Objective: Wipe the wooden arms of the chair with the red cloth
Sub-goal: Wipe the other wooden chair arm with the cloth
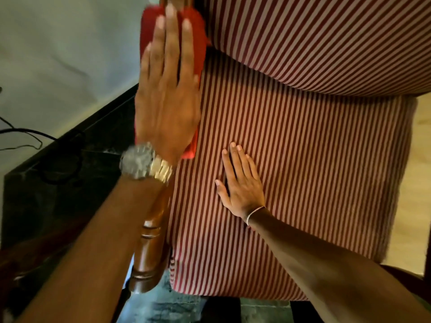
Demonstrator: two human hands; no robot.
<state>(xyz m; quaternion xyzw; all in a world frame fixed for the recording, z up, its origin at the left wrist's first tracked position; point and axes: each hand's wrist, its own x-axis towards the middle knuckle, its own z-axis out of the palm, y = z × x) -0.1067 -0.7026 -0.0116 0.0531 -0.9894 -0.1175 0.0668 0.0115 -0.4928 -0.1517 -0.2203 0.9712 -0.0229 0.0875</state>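
My left hand (166, 89), with a watch on the wrist, lies flat with fingers together on the red cloth (198, 43), pressing it onto the chair's left wooden arm (149, 241). The cloth covers the far part of that arm; its turned front post shows below my wrist. My right hand (240, 183) rests flat on the striped red-and-white seat cushion (314, 171), fingers spread, holding nothing. The chair's right arm is mostly hidden; only a dark bit shows at the lower right.
A striped back cushion (326, 38) rises behind the seat. A black cabinet or table (58, 183) stands close on the left against a pale wall (58, 43), with dark cables (23, 134) over it. Light floor (417, 183) shows to the right.
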